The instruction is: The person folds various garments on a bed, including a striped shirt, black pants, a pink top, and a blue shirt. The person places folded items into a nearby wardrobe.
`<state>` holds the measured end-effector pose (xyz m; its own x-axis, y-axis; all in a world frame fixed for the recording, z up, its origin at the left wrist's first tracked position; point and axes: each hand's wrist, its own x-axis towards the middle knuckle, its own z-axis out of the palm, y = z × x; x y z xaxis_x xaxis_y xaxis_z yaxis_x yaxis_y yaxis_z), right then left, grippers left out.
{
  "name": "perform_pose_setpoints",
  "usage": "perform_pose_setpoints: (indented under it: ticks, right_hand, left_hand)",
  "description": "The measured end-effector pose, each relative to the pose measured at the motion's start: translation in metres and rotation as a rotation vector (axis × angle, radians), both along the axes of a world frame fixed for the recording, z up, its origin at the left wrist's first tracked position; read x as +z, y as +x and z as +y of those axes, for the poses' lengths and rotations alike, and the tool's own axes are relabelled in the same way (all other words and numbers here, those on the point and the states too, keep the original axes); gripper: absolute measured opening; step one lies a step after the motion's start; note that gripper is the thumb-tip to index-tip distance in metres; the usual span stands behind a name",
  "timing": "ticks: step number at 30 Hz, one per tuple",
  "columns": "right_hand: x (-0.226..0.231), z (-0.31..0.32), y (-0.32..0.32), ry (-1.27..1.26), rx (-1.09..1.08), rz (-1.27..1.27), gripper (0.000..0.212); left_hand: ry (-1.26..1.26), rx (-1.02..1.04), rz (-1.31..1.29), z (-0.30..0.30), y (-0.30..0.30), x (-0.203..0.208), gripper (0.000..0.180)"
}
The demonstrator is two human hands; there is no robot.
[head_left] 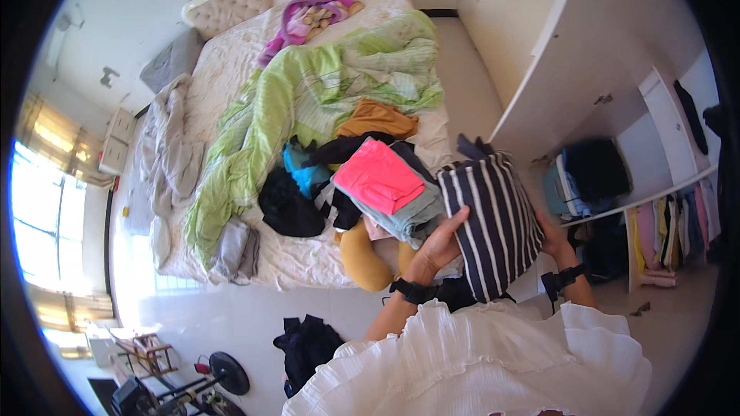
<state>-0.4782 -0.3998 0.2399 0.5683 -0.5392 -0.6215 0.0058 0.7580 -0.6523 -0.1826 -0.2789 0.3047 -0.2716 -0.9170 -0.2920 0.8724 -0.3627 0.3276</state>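
Observation:
Between my two hands is a bundle of black-and-white striped cloth [493, 223], held up in front of my body beside the bed's near right corner. My left hand [441, 243] grips its left edge, thumb on top and fingers underneath. At the opposite edge, my right hand [555, 240] holds on, its fingers partly hidden by the cloth. Just left of the bundle, a bright pink folded garment [379, 177] lies on top of grey-blue folded clothes [420, 212]. A dark grey piece of cloth [472, 146] pokes out behind the stripes.
An open wardrobe [601, 216] on the right has folded dark clothes [597, 169] and hanging garments. Black clothes [291, 204], a brown cloth [378, 118], a yellow curved cushion [364, 258] and a green quilt [308, 77] lie on the bed. A black bag-like item [308, 347] is on the floor.

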Motion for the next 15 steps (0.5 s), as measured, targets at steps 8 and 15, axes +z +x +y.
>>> perform_pose_setpoints:
  ticks: [8,15]
  right_hand:
    - [-0.045,0.012,0.050,0.095,0.063,0.468,0.045]
    - [-0.059,0.031,0.195,0.483,0.316,-0.090,0.041]
  left_hand:
    - [-0.038,0.171,0.155,0.030,0.047,-0.009,0.051]
    - [0.133,0.691,0.121,0.115,0.121,-0.047,0.060]
